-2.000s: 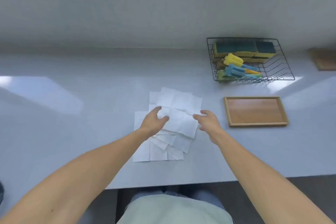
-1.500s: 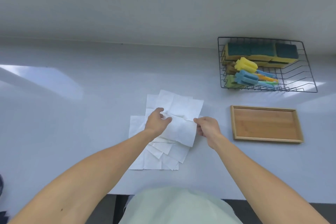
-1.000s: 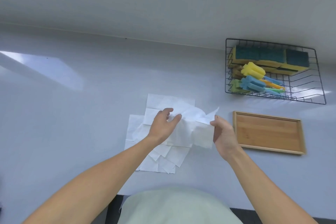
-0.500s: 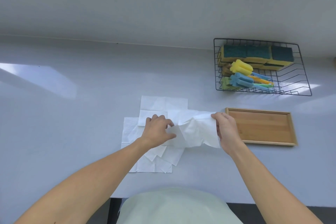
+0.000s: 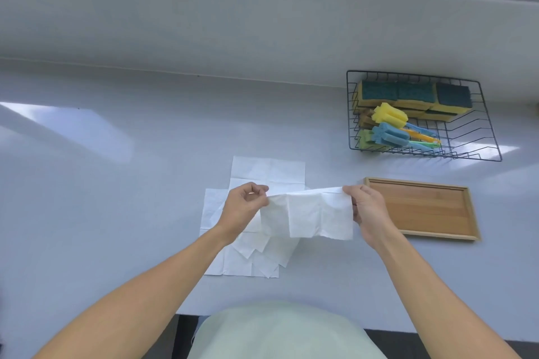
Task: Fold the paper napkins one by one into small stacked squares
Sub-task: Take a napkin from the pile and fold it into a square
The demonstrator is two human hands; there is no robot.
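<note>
between both hands, a creased white napkin (image 5: 309, 214)

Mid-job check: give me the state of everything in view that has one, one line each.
Held napkin: unfolded, lifted off the pile, stretched between both hands.
Left hand: grip shut on the napkin's left top corner.
Right hand: grip shut on its right top corner.
Napkin pile: loose, unfolded, overlapping flat on the counter.
Wooden tray: empty, no folded squares yet.
Wire basket: holding sponges and brushes.
</note>
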